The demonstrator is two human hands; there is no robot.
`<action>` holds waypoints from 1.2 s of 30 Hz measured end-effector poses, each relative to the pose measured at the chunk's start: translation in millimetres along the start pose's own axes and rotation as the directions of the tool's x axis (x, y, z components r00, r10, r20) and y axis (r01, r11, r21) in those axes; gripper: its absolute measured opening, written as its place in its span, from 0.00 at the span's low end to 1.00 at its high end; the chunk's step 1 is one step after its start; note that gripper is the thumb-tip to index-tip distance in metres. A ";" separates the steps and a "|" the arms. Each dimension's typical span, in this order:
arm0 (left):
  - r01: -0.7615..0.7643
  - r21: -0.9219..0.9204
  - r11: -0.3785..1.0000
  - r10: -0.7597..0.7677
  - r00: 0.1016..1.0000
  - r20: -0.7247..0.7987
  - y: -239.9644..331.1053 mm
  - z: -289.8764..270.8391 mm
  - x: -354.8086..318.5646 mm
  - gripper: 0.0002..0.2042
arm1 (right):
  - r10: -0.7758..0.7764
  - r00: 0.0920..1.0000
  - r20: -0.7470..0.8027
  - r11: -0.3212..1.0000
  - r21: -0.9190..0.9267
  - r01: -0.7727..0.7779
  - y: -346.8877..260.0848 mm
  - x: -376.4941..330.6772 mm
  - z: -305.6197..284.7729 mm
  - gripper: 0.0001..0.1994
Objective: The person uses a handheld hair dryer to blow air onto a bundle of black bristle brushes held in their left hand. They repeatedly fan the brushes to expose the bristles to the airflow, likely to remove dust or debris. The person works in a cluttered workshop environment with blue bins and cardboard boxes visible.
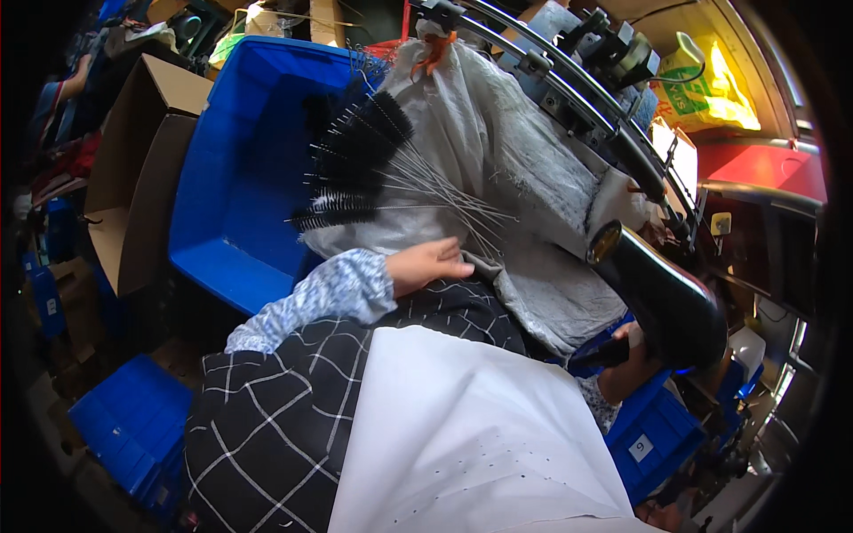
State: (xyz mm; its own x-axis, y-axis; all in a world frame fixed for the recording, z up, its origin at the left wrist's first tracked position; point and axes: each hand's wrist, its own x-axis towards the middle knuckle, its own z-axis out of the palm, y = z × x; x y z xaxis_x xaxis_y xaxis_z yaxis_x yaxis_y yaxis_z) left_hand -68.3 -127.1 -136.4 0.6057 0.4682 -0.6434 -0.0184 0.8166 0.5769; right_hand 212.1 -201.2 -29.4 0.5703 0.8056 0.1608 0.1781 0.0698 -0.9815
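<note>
My left hand (431, 264) reaches forward from a blue patterned sleeve, fingers curled at the wire stems of a bundle of black bottle brushes (355, 155). The stems fan out to the left, over a grey cloth sack (498, 133) and the edge of a blue bin. My right hand (625, 366), low on the right, grips the handle of a black hair-dryer-shaped heat blower (666, 302). Its nozzle points up and left toward the stem ends. My right hand's fingers are mostly hidden behind the blower.
A large blue plastic bin (231, 178) sits left of the sack, with an open cardboard box (133, 169) beside it. A white sheet (471, 435) and black checked cloth (267, 417) cover my lap. Metal machine rails (577, 89) run behind. Small blue crates (133, 422) stand low on both sides.
</note>
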 end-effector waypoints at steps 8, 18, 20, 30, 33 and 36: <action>-0.645 -0.284 0.710 0.517 0.750 -0.413 98.5 -226.4 -132.5 0.25 | -0.214 0.976 0.023 0.860 -0.469 0.200 -17.7 1.1 -33.3 0.06; -0.368 -0.838 0.402 0.246 0.925 -0.288 81.3 -319.4 99.0 0.38 | -0.163 0.985 -0.053 0.814 -0.572 0.104 -49.8 12.9 20.7 0.06; -0.428 -0.869 0.251 0.236 0.897 -0.374 95.9 -321.2 111.2 0.34 | -0.134 0.987 -0.083 0.817 -0.573 0.063 -45.3 14.1 22.6 0.07; -0.501 -0.855 0.137 0.096 0.865 -0.492 127.8 -290.9 142.9 0.21 | -0.099 0.991 -0.096 0.793 -0.609 0.020 -55.7 24.8 47.2 0.08; -0.522 -0.843 0.131 0.059 0.853 -0.519 136.8 -295.2 149.7 0.20 | -0.099 0.990 -0.098 0.795 -0.607 0.019 -58.4 29.7 49.6 0.08; -0.570 -0.787 0.237 0.000 0.810 -0.587 145.0 -302.2 152.3 0.17 | -0.108 0.989 -0.099 0.793 -0.609 0.025 -60.4 30.4 50.7 0.08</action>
State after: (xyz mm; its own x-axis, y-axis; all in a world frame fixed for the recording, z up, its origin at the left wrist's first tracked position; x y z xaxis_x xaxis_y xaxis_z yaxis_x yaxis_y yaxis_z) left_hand -219.1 164.7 -302.8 0.0240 0.5773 -0.8162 -0.9754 0.1924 0.1074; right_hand 178.1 -151.1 29.6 0.6246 0.7308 0.2755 0.6442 -0.2827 -0.7107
